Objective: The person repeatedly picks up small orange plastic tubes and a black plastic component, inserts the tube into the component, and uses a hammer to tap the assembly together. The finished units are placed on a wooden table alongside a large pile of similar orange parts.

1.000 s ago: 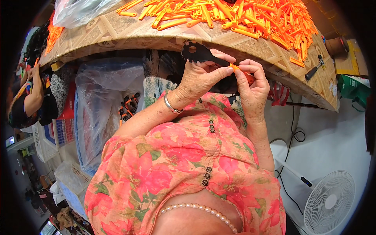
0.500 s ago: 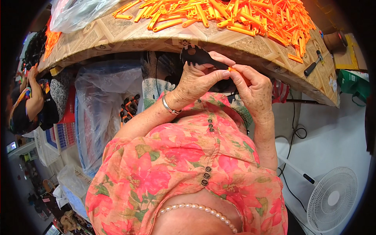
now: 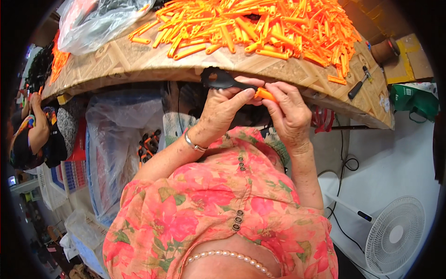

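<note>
A black spaghetti server head (image 3: pixel 219 78) with a toothed rim and a hole in its bowl is gripped near its neck by my left hand (image 3: pixel 224 106). My right hand (image 3: pixel 289 108) pinches an orange plastic handle (image 3: pixel 265 95), most of it hidden by the fingers. The handle's near end is beside the left thumb, close to the neck of the black piece; whether the two are joined I cannot tell. Both hands are just in front of the table edge. Beyond them, a big heap of similar orange handles (image 3: pixel 260 32) covers the table (image 3: pixel 186 59).
On the table's right lies a hammer (image 3: pixel 359 83) with a black grip. A clear plastic bag (image 3: pixel 93 32) is at the far left. Left of my lap, a plastic-lined bin (image 3: pixel 111 139) holds black-and-orange pieces (image 3: pixel 148 146). A white fan (image 3: pixel 395 235) stands lower right. Another person's arm (image 3: pixel 41 122) shows at far left.
My right hand has turned, so more of the orange handle shows. The black server head has tilted and its teeth point less toward me. The whole view has shifted slightly.
</note>
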`<state>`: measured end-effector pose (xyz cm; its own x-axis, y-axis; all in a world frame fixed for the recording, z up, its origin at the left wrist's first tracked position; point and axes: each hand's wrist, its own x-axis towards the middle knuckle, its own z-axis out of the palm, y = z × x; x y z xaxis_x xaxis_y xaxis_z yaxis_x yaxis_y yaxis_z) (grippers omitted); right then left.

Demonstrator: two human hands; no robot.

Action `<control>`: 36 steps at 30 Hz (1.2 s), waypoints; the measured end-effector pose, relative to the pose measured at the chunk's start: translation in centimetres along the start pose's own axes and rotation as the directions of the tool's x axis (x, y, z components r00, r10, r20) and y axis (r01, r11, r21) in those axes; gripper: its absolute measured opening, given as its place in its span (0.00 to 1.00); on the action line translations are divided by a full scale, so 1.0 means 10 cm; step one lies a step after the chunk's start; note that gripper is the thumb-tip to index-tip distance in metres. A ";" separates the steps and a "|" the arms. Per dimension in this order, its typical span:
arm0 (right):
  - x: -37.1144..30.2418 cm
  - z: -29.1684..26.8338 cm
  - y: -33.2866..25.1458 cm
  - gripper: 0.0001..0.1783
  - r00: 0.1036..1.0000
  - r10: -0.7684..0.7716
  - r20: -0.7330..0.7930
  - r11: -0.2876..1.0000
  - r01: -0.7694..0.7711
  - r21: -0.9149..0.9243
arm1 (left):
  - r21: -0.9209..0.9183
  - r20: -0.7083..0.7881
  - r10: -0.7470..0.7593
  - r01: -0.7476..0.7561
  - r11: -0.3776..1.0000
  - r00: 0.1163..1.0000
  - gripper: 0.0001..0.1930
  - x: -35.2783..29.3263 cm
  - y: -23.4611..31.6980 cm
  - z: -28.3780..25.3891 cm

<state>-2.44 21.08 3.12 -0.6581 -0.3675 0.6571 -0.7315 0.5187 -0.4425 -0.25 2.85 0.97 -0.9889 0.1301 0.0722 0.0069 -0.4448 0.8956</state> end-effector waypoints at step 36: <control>1.18 -0.17 1.36 0.07 0.776 0.630 -0.025 0.551 -0.425 0.718 | -0.070 -0.166 -0.063 0.052 0.996 0.984 0.11 -0.04 -0.03 -0.14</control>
<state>-19.86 25.05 5.90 -0.9673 0.0607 0.2462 -0.2518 -0.1123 -0.9613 -0.11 1.67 0.07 -0.9983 0.0089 -0.0582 -0.0549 -0.4984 0.8652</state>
